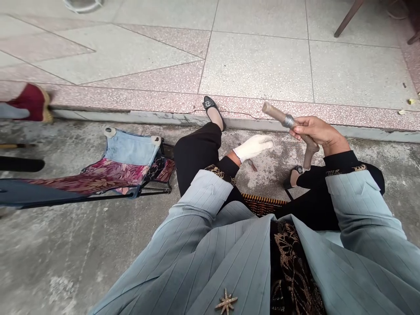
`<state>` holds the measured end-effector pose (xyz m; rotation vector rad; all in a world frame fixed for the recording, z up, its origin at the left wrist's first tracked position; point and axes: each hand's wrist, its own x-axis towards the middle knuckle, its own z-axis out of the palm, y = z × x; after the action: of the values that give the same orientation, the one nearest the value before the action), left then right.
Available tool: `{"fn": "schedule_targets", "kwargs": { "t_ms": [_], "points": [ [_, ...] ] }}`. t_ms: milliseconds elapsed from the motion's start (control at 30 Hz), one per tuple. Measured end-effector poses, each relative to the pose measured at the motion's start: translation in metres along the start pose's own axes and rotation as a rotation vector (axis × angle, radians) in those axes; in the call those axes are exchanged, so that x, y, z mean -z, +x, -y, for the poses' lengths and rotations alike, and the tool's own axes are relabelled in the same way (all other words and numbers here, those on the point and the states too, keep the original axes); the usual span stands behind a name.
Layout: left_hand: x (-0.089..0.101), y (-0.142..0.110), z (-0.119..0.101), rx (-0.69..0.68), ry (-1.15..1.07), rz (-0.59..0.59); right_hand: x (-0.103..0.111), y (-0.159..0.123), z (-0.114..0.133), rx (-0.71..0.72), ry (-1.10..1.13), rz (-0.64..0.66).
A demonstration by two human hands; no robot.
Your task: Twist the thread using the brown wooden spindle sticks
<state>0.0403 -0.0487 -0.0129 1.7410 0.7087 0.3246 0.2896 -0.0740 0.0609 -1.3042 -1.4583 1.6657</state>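
Note:
My right hand [316, 131] is bare and closed around a crooked wooden stick [274, 112]. A band of silvery wire [288, 121] is wound about the stick just beyond my thumb and fingertips. The stick's bent lower part comes out below my hand, over my right foot. To the left and lower, my left hand [254, 148] wears a white glove, apart from the stick. Its fingers are curled and pressed together; whether something thin is between them, I cannot make out. Beneath it on the concrete lies a small reddish-brown thing [252, 165], its kind unclear.
A low folding chair [131, 148] with denim and flowered cloth stands to my left. Ahead runs a tiled step edge [164, 98]. Another person's red shoe [34, 103] is at the far left. A woven seat [264, 204] shows between my legs; a furniture leg [348, 18] stands at the top right.

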Motion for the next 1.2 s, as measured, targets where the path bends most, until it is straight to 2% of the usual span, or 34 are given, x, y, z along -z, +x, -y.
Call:
{"fn": "schedule_targets", "kwargs": {
  "t_ms": [100, 200, 300, 367, 400, 467, 500, 533, 600, 700, 767, 833, 867, 1033, 1200],
  "points": [
    [-0.004, -0.004, -0.003, -0.037, 0.154, 0.055, 0.0, 0.008, -0.011, -0.025, -0.008, -0.2],
    [-0.006, -0.01, -0.008, -0.079, 0.302, 0.09, -0.002, 0.017, -0.025, -0.133, -0.239, -0.352],
    [-0.003, -0.018, -0.014, -0.075, 0.327, 0.057, -0.015, 0.021, -0.034, -0.301, -0.701, -0.304],
    [0.002, -0.024, -0.017, -0.033, 0.274, -0.011, -0.029, 0.02, -0.036, -0.339, -0.925, -0.141],
    [0.006, -0.027, -0.018, -0.011, 0.247, -0.047, -0.036, 0.019, -0.036, -0.307, -0.979, -0.029],
    [0.012, -0.032, -0.018, 0.01, 0.215, -0.099, -0.048, 0.013, -0.035, -0.21, -0.942, 0.217],
    [0.015, -0.034, -0.018, 0.01, 0.209, -0.115, -0.052, 0.009, -0.033, -0.161, -0.891, 0.3],
    [0.016, -0.036, -0.018, 0.008, 0.202, -0.125, -0.054, 0.004, -0.031, -0.111, -0.816, 0.361],
    [0.017, -0.04, -0.017, 0.001, 0.178, -0.137, -0.055, -0.006, -0.027, -0.03, -0.621, 0.401],
    [0.011, -0.044, -0.014, -0.025, 0.138, -0.142, -0.055, -0.017, -0.023, 0.018, -0.299, 0.316],
    [0.005, -0.046, -0.009, -0.041, 0.111, -0.129, -0.058, -0.02, -0.026, 0.061, -0.127, 0.128],
    [0.001, -0.048, -0.004, -0.054, 0.079, -0.045, -0.063, -0.018, -0.033, 0.086, -0.003, -0.015],
    [0.0, -0.048, -0.001, -0.055, 0.112, 0.004, -0.066, -0.015, -0.037, 0.086, 0.037, -0.064],
    [-0.001, -0.05, 0.006, 0.002, 0.306, -0.046, -0.077, 0.001, -0.062, 0.104, 0.164, -0.162],
    [-0.009, -0.048, 0.015, 0.054, 0.404, -0.017, -0.08, 0.016, -0.086, 0.058, 0.113, -0.261]
  ]
}}
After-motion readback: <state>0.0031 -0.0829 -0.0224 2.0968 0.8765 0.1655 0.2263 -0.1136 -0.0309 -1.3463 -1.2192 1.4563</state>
